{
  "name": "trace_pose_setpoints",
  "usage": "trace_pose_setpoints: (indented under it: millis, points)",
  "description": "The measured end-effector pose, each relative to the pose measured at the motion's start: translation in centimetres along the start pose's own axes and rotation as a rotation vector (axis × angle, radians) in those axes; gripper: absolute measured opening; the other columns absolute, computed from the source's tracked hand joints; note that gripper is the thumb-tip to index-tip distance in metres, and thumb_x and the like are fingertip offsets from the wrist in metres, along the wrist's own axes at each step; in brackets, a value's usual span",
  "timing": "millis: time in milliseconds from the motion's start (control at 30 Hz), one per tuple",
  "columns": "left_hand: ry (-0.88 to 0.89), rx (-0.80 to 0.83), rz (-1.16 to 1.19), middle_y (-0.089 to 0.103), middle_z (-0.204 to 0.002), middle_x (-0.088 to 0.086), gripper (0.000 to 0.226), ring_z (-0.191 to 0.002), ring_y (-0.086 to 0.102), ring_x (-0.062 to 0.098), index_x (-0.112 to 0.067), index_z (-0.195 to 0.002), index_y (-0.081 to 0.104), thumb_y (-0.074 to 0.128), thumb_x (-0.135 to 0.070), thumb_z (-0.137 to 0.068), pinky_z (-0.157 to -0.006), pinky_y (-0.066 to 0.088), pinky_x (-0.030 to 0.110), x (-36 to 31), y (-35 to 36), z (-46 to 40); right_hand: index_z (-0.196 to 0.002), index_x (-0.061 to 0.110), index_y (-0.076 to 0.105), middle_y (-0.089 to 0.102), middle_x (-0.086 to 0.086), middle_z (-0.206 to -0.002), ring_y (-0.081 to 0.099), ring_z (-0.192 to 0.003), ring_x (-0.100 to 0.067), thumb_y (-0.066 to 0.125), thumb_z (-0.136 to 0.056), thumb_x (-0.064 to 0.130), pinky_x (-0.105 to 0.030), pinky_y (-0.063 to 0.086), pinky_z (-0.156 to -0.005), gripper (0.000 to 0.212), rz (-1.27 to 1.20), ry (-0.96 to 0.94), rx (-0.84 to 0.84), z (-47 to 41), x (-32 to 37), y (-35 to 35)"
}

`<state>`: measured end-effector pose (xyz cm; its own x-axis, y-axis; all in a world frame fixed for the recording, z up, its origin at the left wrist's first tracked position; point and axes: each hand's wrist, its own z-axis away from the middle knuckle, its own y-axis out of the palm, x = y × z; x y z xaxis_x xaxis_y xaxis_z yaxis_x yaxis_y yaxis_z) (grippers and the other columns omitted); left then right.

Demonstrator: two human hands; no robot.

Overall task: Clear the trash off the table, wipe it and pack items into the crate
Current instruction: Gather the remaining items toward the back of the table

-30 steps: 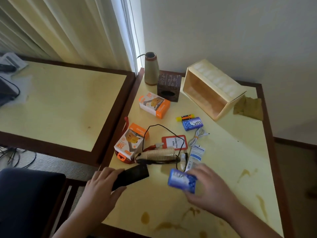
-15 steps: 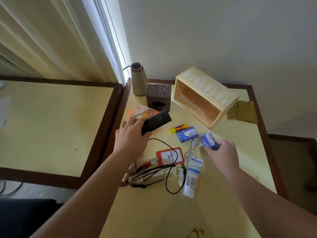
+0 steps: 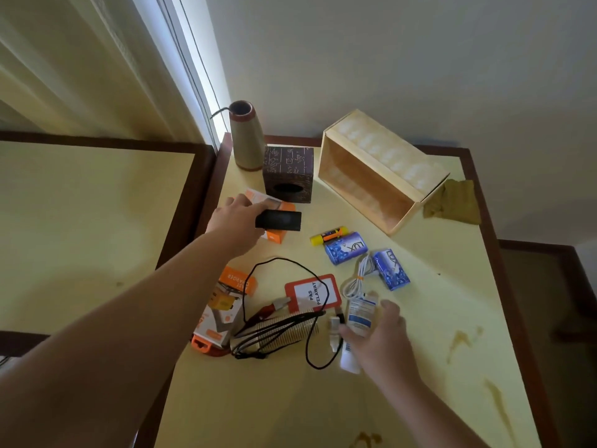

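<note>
Now the left hand (image 3: 237,218) holds a black case (image 3: 278,220); the right hand (image 3: 376,334) grabs the white tube (image 3: 357,321), and its fingers could snag the black cord (image 3: 310,321).

Surface (image 3: 420,318) pale yellow with brown stains; soap packets (image 3: 345,248) blue, white-patterned; badge holder (image 3: 312,294) red; crate (image 3: 381,169) cream.

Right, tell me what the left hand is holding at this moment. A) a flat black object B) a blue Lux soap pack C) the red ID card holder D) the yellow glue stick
A: the left hand grips a flat black object above the orange box, while both Lux packs, the card holder and the glue stick lie on the table.
</note>
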<state>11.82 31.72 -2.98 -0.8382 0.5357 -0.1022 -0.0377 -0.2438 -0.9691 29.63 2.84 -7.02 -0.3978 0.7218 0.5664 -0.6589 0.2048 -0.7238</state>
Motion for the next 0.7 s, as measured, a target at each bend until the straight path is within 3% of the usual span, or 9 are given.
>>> trace_pose_setpoints:
  millis: [100, 200, 267, 367, 533, 700]
  points:
    - [-0.118, -0.132, 0.208, 0.044, -0.154, 0.005, 0.063, -0.141, 0.04, 0.03, -0.034, -0.158, 0.038, 0.065, -0.044, -0.101, -0.114, 0.039, 0.054, -0.1, -0.6, 3.1, -0.155, 0.021, 0.028, 0.042, 0.0, -0.114, 0.057, -0.09, -0.02, 0.087, -0.078, 0.045, -0.026, 0.046, -0.063, 0.1, -0.019, 0.021, 0.061, 0.5, 0.2, 1.0]
    - [-0.287, -0.247, 0.386, 0.047, -0.146, 0.006, 0.061, -0.135, 0.045, 0.03, -0.033, -0.152, 0.04, 0.065, -0.046, -0.098, -0.109, 0.046, 0.057, 0.3, -0.3, 8.9, -0.154, 0.024, 0.031, 0.045, -0.003, -0.11, 0.058, -0.084, -0.018, 0.086, -0.079, 0.028, -0.026, 0.047, -0.057, 0.094, -0.058, 0.051, 0.08, 0.7, 0.2, 0.6]
    - [-0.439, -0.186, 0.453, 0.046, -0.145, 0.009, 0.066, -0.135, 0.044, 0.034, -0.035, -0.15, 0.035, 0.066, -0.052, -0.095, -0.106, 0.047, 0.061, 0.9, 1.0, 13.2, -0.149, 0.026, 0.036, 0.049, -0.004, -0.11, 0.061, -0.081, -0.018, 0.084, -0.079, 0.025, -0.026, 0.047, -0.054, 0.085, -0.089, 0.064, 0.044, 0.8, 0.5, -0.2]
    - [-0.613, -0.015, 0.476, 0.038, -0.153, 0.015, 0.086, -0.142, 0.036, 0.042, -0.031, -0.155, 0.026, 0.069, -0.064, -0.088, -0.11, 0.043, 0.062, 1.1, 3.3, 18.1, -0.143, 0.033, 0.041, 0.057, -0.002, -0.115, 0.066, -0.084, -0.013, 0.082, -0.078, 0.027, -0.036, 0.057, -0.068, 0.077, -0.187, 0.005, -0.061, 1.4, 1.1, -1.4]
    - [-0.61, 0.052, 0.519, 0.037, -0.151, 0.015, 0.096, -0.142, 0.034, 0.04, -0.028, -0.157, 0.024, 0.074, -0.064, -0.084, -0.111, 0.041, 0.057, 0.2, 5.9, 20.2, -0.138, 0.028, 0.052, 0.06, 0.004, -0.119, 0.062, -0.097, -0.003, 0.079, -0.082, 0.021, -0.02, 0.051, -0.07, 0.062, -0.246, -0.19, -0.133, 0.0, 3.4, -2.3]
    - [-0.534, 0.06, 0.509, 0.043, -0.144, 0.017, 0.085, -0.133, 0.04, 0.039, -0.027, -0.152, 0.029, 0.075, -0.05, -0.084, -0.108, 0.043, 0.049, 0.1, 6.8, 18.7, -0.138, 0.028, 0.051, 0.049, -0.003, -0.121, 0.06, -0.1, -0.02, 0.072, -0.089, 0.021, -0.04, 0.057, -0.081, 0.053, -0.087, -0.29, -0.132, -5.8, 6.8, -1.8]
